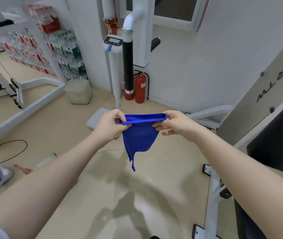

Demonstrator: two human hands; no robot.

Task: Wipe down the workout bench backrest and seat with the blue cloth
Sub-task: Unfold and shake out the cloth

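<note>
A blue cloth (140, 135) hangs in the air in front of me, stretched between both hands along its folded top edge, its lower corner dangling toward the floor. My left hand (110, 125) pinches the cloth's left end. My right hand (173, 124) pinches the right end. The workout bench stands at the right edge: its black backrest pad (275, 140) rises on a white frame (213, 190), and a dark seat pad (247, 223) shows at the lower right. Both hands are left of the bench and apart from it.
Two red fire extinguishers (140, 88) stand by the wall behind a white scale post (115, 73). The scale's platform (96, 119) lies on the beige floor. A white machine frame (25, 104) and cables (8, 152) fill the left. Stacked bottle packs (65, 54) line the back.
</note>
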